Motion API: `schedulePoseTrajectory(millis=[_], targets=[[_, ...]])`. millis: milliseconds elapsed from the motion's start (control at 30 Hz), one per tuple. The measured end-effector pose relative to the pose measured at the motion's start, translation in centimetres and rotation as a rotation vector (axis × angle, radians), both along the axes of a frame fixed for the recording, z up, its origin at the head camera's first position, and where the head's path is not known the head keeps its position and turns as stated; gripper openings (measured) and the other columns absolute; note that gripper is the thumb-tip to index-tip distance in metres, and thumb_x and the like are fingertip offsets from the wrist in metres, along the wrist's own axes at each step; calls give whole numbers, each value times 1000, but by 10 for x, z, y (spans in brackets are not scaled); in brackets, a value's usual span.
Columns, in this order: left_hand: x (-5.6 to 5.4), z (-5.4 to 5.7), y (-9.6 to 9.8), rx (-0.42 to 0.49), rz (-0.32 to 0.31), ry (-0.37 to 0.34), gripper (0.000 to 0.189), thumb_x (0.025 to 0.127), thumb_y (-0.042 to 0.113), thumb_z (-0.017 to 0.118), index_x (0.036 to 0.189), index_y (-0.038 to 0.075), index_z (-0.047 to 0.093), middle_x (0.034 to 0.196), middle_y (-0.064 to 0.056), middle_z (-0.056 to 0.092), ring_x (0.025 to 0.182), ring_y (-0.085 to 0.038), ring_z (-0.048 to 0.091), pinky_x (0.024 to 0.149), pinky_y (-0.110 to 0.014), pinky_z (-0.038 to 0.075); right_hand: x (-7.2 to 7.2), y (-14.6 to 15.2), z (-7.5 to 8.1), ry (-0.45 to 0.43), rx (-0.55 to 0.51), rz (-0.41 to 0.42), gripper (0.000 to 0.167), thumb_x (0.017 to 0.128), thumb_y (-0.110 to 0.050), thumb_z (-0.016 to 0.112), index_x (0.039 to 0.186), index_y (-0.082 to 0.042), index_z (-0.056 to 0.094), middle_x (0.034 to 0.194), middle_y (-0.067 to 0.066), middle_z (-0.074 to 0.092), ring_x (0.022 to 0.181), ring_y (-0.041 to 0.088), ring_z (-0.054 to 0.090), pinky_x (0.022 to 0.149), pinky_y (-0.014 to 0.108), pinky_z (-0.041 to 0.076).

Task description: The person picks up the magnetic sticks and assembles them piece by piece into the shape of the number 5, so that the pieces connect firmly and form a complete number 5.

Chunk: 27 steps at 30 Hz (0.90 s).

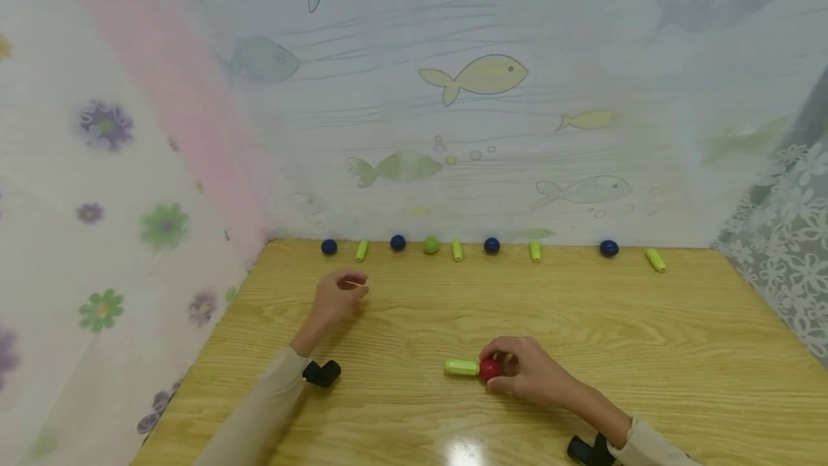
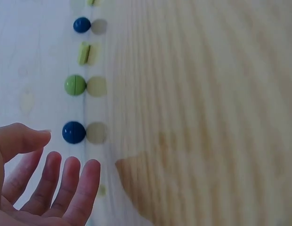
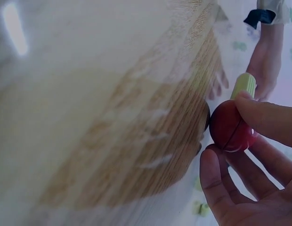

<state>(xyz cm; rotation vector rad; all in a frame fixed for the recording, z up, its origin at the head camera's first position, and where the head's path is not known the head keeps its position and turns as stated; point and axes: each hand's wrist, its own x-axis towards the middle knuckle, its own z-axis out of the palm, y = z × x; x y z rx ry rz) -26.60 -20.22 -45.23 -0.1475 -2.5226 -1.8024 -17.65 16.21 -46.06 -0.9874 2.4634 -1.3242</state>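
Observation:
My right hand (image 1: 532,372) holds a glossy red ball (image 1: 489,369) between thumb and fingers, low over the table's middle. A seam line runs across the ball (image 3: 226,126) in the right wrist view. The end of a yellow-green ribbed stick (image 1: 461,367) meets the ball on its left side, and the stick lies level. My left hand (image 1: 339,297), fingers loosely bent and holding nothing, hovers short of the back row. Nearest to it are a yellow-green stick (image 1: 361,251) and a dark blue ball (image 1: 329,247). In the left wrist view, another blue ball (image 2: 74,132) appears just beyond its fingertips.
Along the back edge of the wooden table (image 1: 401,416) runs a spaced row of blue balls, yellow-green sticks and one green ball (image 1: 431,245). Behind it hangs a fish-patterned sheet (image 1: 388,121). A flowered cloth (image 1: 123,257) borders the left side, white lace (image 1: 789,243) the right.

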Motion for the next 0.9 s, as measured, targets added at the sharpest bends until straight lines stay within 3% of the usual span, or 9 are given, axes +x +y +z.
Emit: schedulePoseTrajectory(millis=[200,433,533,767,900], targets=[[-24,-4,-20,-44,80,37,27,89,4,64,114,-7,62,110,-24,60,92,-31,62,72,-39,55,1,2,-1,-17,-16,3,31,79,-19,78,105,-7,66,98,3,65,82,13,61,64,26,53],[-48,-6,-50,-35,262,38,30,88,6,66,115,-6,62,110,-20,60,81,-14,58,69,-33,55,3,3,-2,-15,-20,-5,32,80,-22,78,106,-7,66,99,3,65,83,14,62,65,26,54],[-57,-8,-58,-28,307,29,33,89,9,65,118,-5,60,113,-20,58,82,-12,57,70,-31,55,3,3,-2,-12,-24,-12,31,79,-21,78,105,-8,66,97,3,65,82,13,61,64,26,53],[-71,-12,-64,22,379,38,39,90,12,66,125,-3,56,121,-18,54,92,-20,56,71,-26,53,4,2,-3,-13,-34,-3,30,79,-20,78,105,-9,67,97,3,66,80,13,61,62,26,53],[-77,-10,-59,-13,389,87,40,89,10,66,126,-3,56,127,-20,52,105,-29,53,80,-34,49,3,3,-1,-18,-40,4,31,80,-20,78,105,-8,66,97,5,66,80,14,61,62,26,53]])
